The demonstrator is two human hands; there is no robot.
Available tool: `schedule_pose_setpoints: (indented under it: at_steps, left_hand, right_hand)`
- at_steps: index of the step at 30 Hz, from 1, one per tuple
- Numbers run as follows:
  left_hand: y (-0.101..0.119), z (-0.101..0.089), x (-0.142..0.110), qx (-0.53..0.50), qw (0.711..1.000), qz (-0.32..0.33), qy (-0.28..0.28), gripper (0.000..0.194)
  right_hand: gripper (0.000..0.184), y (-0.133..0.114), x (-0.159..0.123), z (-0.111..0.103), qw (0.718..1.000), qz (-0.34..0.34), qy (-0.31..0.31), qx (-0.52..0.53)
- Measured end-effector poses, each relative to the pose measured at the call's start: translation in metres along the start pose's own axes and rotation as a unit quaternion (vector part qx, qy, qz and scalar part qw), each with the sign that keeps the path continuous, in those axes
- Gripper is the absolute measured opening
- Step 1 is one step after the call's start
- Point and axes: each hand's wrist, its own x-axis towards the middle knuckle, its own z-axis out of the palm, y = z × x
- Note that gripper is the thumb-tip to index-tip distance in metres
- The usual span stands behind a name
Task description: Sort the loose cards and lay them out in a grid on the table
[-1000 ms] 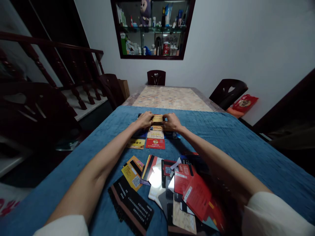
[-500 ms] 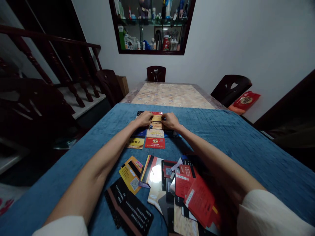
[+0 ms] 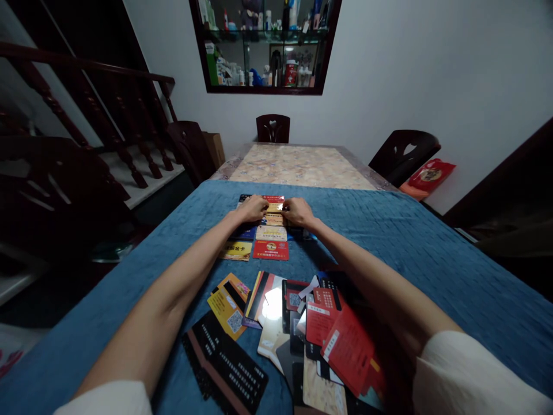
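Note:
Both my hands reach out to rows of plastic cards laid flat on the blue cloth. My left hand [image 3: 253,208] and my right hand [image 3: 299,212] pinch the two short ends of a yellow card [image 3: 275,207] between them. Nearer to me in the same column lie an orange-yellow card [image 3: 273,219], a cream card [image 3: 271,233] and a red card [image 3: 271,250]. A yellow card with large dark characters [image 3: 237,251] lies left of the red one. My hands and wrists partly cover the cards at either side.
Close to me is a loose heap of cards: red cards [image 3: 349,351], black cards [image 3: 228,363] and yellow cards [image 3: 227,308]. The blue cloth [image 3: 389,242] covers the near part of the table [image 3: 298,164]. Dark wooden chairs [image 3: 273,128] stand around it.
My hands stay at the same yellow card with hardly any movement. The whole view has shifted slightly.

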Motion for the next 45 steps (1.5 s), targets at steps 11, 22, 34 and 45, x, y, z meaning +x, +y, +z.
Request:
schedule_pose_setpoints:
  at_steps: [11, 22, 34, 45]
  left_hand:
    - [0.006, -0.007, -0.002, 0.02, 0.999, -0.031, -0.002, 0.023]
    - [0.009, -0.015, -0.024, 0.019, 0.998, -0.043, 0.044, 0.033]
    - [0.052, -0.03, -0.063, 0.025, 0.995, 0.011, 0.094, 0.02]
    - [0.128, -0.034, -0.108, -0.007, 0.989, 0.103, 0.109, 0.022]
  right_hand:
    - [0.032, 0.002, -0.002, -0.004, 1.0, -0.003, -0.007, 0.001]
    - [0.031, 0.007, -0.021, -0.017, 1.0, -0.026, 0.014, -0.003]
    - [0.027, 0.013, -0.072, -0.031, 0.994, -0.084, 0.069, 0.008]
    - [0.022, 0.036, -0.148, -0.033, 0.976, -0.163, 0.122, 0.074]
